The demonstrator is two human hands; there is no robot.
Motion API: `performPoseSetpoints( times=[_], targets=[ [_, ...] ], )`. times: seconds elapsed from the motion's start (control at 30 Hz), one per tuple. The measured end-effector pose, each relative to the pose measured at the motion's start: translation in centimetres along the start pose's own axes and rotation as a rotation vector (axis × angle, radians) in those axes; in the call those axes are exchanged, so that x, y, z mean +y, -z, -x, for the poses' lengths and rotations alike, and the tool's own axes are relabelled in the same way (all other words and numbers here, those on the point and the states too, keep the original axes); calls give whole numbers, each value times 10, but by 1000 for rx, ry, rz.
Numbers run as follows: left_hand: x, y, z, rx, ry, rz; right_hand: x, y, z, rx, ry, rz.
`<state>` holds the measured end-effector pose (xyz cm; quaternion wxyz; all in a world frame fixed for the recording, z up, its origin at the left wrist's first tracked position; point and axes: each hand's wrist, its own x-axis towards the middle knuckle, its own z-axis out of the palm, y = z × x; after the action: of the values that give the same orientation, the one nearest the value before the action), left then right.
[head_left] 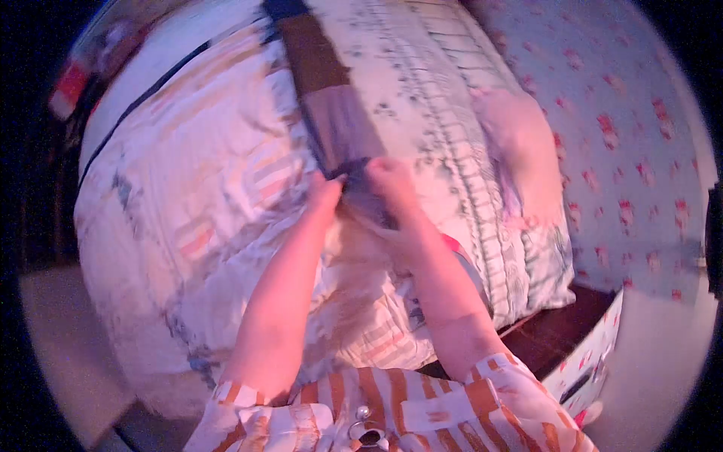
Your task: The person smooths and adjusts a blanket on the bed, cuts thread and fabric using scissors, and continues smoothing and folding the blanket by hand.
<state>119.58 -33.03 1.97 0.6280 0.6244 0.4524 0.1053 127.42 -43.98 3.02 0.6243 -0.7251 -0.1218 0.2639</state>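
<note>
Pinching near end of long cloth point(339, 117) — left hand point(325, 193), right hand point(392, 183), middle of frame. Far part lies flat on bed cover point(422, 90), top middle; near end looks bunched, so seems part done.

My shirt point(482, 407) is white with orange-brown stripes. The long cloth point(335, 113) toward twelve o'clock is brown and purple-grey. The blanket point(188, 151) at ten o'clock is whitish with pink stripy bits. The wall point(617, 143) at two o'clock is pale blue with red shapes.
</note>
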Motion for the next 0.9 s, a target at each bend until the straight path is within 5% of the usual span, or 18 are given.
performPoseSetpoints(
  times=[0.03,0.07,0.17,0.2,0.23,0.27,0.43,0.5,0.6,0.67,0.73,0.9],
  targets=[
    [-17,-5,-18,143,-224,-453,3,0,3,-12,116,132],
    [-21,-7,-18,305,-510,-575,-1,0,9,-11,94,134],
    [27,-10,21,195,-912,-680,8,-13,8,18,120,110],
    [24,-10,10,-208,-843,-654,11,-16,-1,79,163,172],
    [-5,-15,-21,-491,-670,-157,0,-19,4,52,165,-43],
    [5,-3,-15,-486,-500,-260,-3,-28,1,152,89,251],
    [-21,16,-94,-494,-483,-385,6,-53,-20,251,55,408],
    [-30,22,-109,-733,-131,290,-12,-42,-8,225,62,450],
    [-30,21,-100,-622,-170,99,-55,-6,31,205,283,384],
    [-22,15,-93,-502,-215,-77,-83,42,66,-83,547,463],
    [-16,9,-87,-387,-267,-254,-110,95,119,-131,407,690],
    [-26,5,-100,-366,-222,-153,-137,225,298,205,184,715]
  ],
)
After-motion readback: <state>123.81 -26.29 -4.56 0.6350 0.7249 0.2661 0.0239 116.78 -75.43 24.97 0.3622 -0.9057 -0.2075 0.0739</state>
